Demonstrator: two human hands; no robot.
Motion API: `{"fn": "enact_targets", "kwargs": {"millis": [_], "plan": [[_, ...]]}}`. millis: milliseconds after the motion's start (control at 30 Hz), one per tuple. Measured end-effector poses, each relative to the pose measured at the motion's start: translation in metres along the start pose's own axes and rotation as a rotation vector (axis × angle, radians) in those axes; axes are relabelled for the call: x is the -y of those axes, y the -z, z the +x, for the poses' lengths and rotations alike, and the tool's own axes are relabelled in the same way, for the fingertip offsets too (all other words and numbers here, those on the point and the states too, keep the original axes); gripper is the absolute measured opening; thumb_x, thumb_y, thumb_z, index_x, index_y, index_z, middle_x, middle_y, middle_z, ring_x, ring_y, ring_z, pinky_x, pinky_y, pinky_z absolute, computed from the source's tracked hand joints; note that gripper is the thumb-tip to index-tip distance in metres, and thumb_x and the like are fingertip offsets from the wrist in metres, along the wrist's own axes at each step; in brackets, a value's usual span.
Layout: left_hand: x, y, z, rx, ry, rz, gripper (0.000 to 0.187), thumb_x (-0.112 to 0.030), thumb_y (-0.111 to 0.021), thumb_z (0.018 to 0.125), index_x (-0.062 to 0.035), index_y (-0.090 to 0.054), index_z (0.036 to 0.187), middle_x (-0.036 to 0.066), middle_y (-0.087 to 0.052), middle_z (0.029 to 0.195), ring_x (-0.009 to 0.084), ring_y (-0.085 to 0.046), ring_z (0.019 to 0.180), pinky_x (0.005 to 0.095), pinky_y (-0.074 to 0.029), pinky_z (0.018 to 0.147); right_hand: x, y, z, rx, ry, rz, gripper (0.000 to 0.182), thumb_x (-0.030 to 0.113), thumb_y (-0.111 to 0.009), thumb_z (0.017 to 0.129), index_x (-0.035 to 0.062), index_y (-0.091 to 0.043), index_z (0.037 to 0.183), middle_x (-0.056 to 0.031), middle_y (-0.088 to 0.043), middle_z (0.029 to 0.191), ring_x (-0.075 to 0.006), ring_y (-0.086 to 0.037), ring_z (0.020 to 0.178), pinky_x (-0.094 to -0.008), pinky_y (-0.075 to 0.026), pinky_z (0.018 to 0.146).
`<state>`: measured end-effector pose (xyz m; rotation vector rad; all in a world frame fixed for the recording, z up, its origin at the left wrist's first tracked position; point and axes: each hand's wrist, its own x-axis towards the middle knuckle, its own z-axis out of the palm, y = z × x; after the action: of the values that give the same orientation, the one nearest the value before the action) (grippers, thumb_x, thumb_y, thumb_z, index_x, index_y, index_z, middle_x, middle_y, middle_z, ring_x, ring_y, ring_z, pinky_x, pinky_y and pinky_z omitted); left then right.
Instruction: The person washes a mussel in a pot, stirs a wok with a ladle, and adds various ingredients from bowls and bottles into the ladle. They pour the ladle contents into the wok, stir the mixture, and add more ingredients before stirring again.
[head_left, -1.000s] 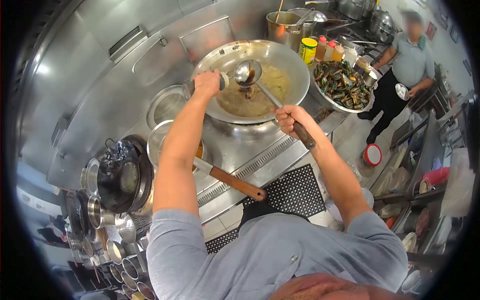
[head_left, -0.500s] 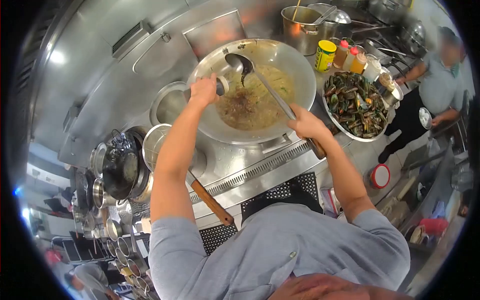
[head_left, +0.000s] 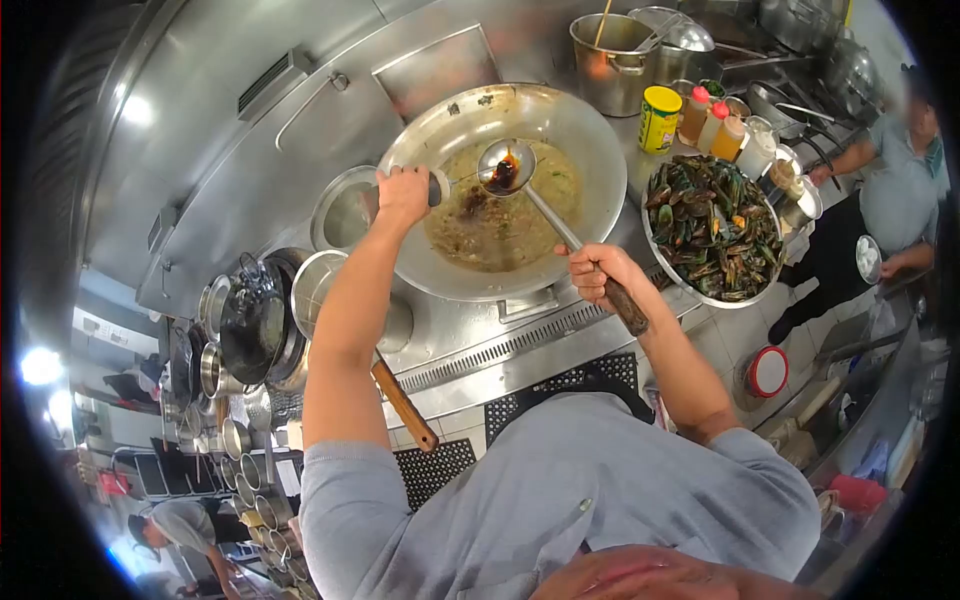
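Observation:
My left hand is closed around a dark bottle tipped sideways at the left rim of a large steel wok; most of the bottle is hidden by my fingers. A thin streak shows between its mouth and the ladle. In my right hand is the handle of a long metal ladle with a wooden grip. The ladle's bowl faces up above the wok and contains dark brown liquid. Below it lies yellowish broth with green bits and a darker patch on the left.
A bowl heaped with mussels stands right of the wok. Behind it are a yellow tin, several squeeze bottles and a tall pot. A wooden-handled strainer lies left. Another person stands at far right.
The ladle has turned from tilted to bowl-up, and dark liquid now shows in it. My right hand has shifted slightly down. The left hand still grips the bottle.

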<state>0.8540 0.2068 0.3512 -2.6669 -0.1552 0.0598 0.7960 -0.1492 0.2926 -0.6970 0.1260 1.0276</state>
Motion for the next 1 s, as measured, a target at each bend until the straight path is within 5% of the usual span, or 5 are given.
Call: {"fn": "enact_targets", "kwargs": {"millis": [333, 433, 567, 733, 1000], "plan": [[0.011, 0.005, -0.002, -0.01, -0.082, -0.02, 0.059, -0.03, -0.083, 0.067, -0.0119, -0.058, 0.117, 0.009, -0.065, 0.113, 0.0287, -0.059, 0.112, 0.0555, -0.042, 0.094, -0.013, -0.021, 0.006, -0.02, 0.001, -0.017, 0.039, 0.009, -0.054, 0.087, 0.0023, -0.045, 0.124, 0.0055, -0.043, 0.063, -0.0047, -0.036, 0.042, -0.0238, -0.03, 0.039], [0.013, 0.008, -0.003, -0.009, -0.065, -0.052, 0.061, -0.03, -0.084, 0.067, -0.0109, -0.057, 0.119, 0.01, -0.063, 0.114, 0.0301, -0.057, 0.114, 0.0571, -0.041, 0.096, -0.008, -0.027, 0.009, -0.209, 0.044, -0.514, 0.041, 0.013, -0.056, 0.084, -0.0014, -0.048, 0.122, -0.0002, -0.051, 0.065, -0.0107, -0.045, 0.043, -0.0289, -0.037, 0.041], [0.018, 0.009, -0.009, -0.1, -0.036, -0.088, 0.062, -0.03, -0.084, 0.067, -0.0098, -0.056, 0.119, 0.011, -0.062, 0.116, 0.0311, -0.055, 0.116, 0.0565, -0.042, 0.096, -0.026, 0.0, 0.035, -0.513, 0.812, -1.694, 0.049, 0.014, -0.057, 0.079, -0.0098, -0.046, 0.12, -0.013, -0.057, 0.067, -0.0208, -0.058, 0.05, -0.0366, -0.046, 0.048], [0.019, 0.009, -0.006, -0.183, -0.062, -0.072, 0.062, -0.03, -0.084, 0.067, -0.0096, -0.056, 0.119, 0.009, -0.062, 0.117, 0.0306, -0.055, 0.116, 0.0536, -0.044, 0.093, -0.014, -0.038, -0.003, -0.163, 0.188, -0.327, 0.042, 0.011, -0.054, 0.086, -0.0016, -0.046, 0.125, 0.0006, -0.048, 0.065, -0.0091, -0.044, 0.044, -0.0272, -0.036, 0.04], [0.015, 0.003, 0.001, -0.149, -0.104, -0.008, 0.052, -0.026, -0.08, 0.069, -0.0118, -0.06, 0.115, 0.007, -0.067, 0.11, 0.0261, -0.06, 0.109, 0.0539, -0.04, 0.094, -0.034, -0.017, 0.009, -0.008, 0.083, 0.044, 0.034, 0.007, -0.051, 0.089, 0.0027, -0.047, 0.123, 0.0058, -0.04, 0.063, -0.0037, -0.033, 0.042, -0.0212, -0.028, 0.037]]}}
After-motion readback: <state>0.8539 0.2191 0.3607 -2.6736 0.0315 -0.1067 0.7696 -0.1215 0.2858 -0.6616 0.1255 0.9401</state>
